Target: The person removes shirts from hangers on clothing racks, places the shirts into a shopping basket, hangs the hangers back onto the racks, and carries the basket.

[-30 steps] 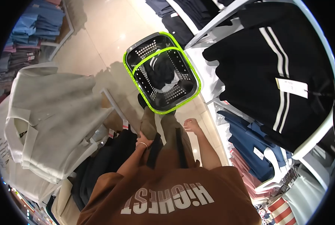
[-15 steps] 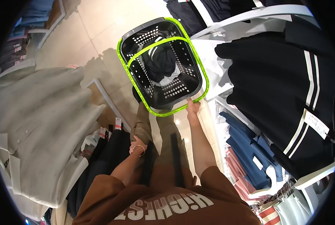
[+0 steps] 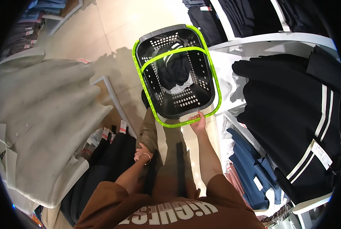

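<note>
My right hand [image 3: 198,122] is closed round the near rim of a black shopping basket [image 3: 206,89] with a bright green edge and handle. The basket hangs in front of my legs, above the floor. Inside it lies a dark garment with white stripes [image 3: 174,72], bunched up, with a pale piece of cloth [image 3: 181,86] partly showing under it. Down by my thigh, against the trousers [image 3: 147,131], is my left hand [image 3: 141,152], a bracelet on its wrist. Its fingers look loose and partly hidden, and I see nothing held in them.
Pale grey shirts [image 3: 60,114] hang close on my left, above dark hanging clothes [image 3: 105,160] with tags. On the right hang a black garment with white stripes [image 3: 285,110] and blue trousers [image 3: 243,156]. Folded dark clothes [image 3: 206,24] fill shelves ahead. Tiled floor [image 3: 117,23] runs forward.
The basket and my right hand appear slightly further right and lower in view. The surrounding racks have also shifted as my view moved. The garment stays in the basket.
</note>
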### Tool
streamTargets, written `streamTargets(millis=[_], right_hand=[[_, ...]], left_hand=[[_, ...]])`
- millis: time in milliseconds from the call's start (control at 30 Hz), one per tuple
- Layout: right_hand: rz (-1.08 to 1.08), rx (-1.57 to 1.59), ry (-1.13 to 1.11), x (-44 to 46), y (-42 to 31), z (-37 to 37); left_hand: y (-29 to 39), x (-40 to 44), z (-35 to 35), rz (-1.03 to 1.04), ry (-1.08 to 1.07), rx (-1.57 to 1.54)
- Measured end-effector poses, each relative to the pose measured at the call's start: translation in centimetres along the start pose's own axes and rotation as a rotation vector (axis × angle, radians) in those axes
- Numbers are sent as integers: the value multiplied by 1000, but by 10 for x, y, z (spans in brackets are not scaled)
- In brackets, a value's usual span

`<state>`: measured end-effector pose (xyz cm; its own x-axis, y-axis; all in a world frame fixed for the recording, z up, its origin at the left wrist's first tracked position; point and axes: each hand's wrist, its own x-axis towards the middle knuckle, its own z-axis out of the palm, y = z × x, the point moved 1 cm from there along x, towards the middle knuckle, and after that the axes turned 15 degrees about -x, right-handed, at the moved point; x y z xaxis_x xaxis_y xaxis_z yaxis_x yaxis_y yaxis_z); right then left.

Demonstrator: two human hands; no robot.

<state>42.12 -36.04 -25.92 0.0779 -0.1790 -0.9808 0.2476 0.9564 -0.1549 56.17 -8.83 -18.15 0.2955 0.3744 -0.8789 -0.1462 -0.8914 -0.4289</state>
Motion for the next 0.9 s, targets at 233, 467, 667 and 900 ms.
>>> streamTargets(millis=[233, 467, 667, 900], right_hand=[[18, 17, -72, -28, 5, -5], [14, -6, -113, -71, 12, -25], [7, 5, -28, -82, 29, -45], [199, -104, 4, -82, 47, -48]], left_hand=[[5, -23, -13, 95, 83, -151], [-20, -44, -26, 409, 194, -694], [-59, -16, 1, 517, 241, -1231], [-94, 10, 34, 483, 325, -1417]])
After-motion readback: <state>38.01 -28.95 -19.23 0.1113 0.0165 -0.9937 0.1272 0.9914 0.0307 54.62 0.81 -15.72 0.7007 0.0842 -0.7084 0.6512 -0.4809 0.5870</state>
